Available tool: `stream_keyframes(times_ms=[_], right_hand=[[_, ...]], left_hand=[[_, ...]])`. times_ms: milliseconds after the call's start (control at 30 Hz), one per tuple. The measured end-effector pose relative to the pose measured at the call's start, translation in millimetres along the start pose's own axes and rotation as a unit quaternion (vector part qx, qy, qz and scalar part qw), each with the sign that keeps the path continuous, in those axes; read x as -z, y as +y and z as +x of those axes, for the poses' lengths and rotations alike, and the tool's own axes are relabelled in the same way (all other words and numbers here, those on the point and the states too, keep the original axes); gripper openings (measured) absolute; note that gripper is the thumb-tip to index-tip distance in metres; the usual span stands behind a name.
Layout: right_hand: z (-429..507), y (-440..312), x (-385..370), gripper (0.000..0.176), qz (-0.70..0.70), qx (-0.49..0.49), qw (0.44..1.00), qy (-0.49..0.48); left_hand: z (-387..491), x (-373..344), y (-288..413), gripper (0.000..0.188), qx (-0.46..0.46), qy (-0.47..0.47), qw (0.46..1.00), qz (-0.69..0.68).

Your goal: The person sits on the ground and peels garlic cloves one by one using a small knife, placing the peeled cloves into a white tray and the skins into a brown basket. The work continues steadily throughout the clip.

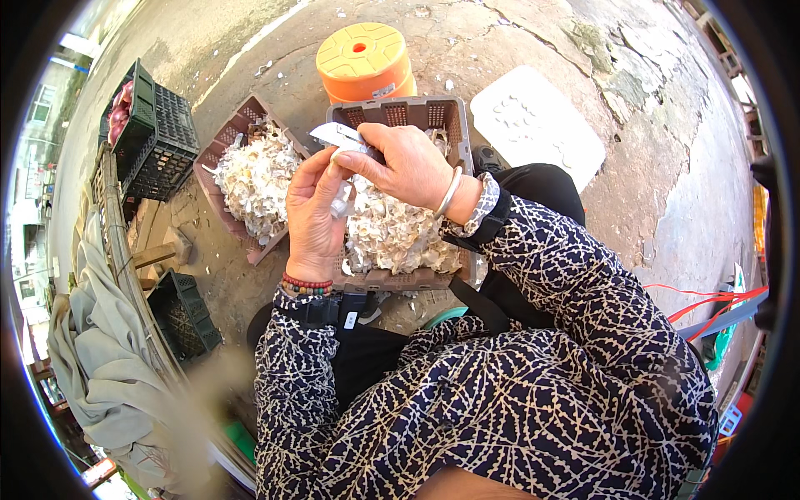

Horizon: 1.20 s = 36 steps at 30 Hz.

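Note:
My right hand point(409, 164) grips a small knife with a broad, angled blade point(337, 135), its tip pointing left. My left hand point(316, 215), held upright beside it, pinches a pale garlic clove point(336, 155) at the fingertips, close under the blade. More whitish garlic point(341, 201) shows against the left palm, partly hidden by the fingers. Both hands are above a brown plastic crate point(465, 134) with heaped papery garlic skins point(400, 240). Left of it, a second brown crate point(209, 181) is tilted and piled with similar skins point(253, 181).
An orange plastic drum point(369, 87) stands behind the crates. At right, a white board or lid point(562, 147) bears several pale cloves. A dark crate point(169, 137) with reddish onions point(121, 112), a draped grey cloth point(106, 362) and a low dark basket point(181, 319) lie left.

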State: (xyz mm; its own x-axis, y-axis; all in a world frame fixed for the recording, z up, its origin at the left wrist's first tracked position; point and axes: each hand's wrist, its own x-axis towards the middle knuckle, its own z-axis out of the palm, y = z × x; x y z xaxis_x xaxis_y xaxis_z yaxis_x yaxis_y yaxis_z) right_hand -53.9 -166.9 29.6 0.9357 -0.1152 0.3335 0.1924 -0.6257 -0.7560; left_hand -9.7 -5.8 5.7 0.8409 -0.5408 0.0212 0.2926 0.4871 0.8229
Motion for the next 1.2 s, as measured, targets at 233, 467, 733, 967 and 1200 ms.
stream_keyframes(times_ms=[233,467,733,967,1200], right_hand=[[1.1,3.3,-3.4,0.044,0.07,-0.012,0.997,-0.017],[2.2,4.9,-3.7,0.045,0.042,-0.008,0.999,-0.017],[1.8,1.8,-1.9,0.042,-0.063,-0.003,0.997,-0.033],[-4.5,-6.2,-5.1,0.04,-0.051,0.09,0.994,-0.045],[2.8,3.4,7.8,0.047,-0.038,-0.002,0.999,-0.005]], left_hand=[[-0.1,0.8,0.2,0.023,-0.003,0.001,1.0,-0.005],[0.6,-3.8,-0.1,0.022,-0.035,0.045,0.998,0.024],[1.0,-9.6,0.6,0.022,-0.113,0.09,0.955,0.258],[3.3,-6.3,1.7,0.022,-0.075,0.073,0.974,0.201],[3.2,0.2,4.3,0.025,0.021,0.046,0.999,-0.009]])
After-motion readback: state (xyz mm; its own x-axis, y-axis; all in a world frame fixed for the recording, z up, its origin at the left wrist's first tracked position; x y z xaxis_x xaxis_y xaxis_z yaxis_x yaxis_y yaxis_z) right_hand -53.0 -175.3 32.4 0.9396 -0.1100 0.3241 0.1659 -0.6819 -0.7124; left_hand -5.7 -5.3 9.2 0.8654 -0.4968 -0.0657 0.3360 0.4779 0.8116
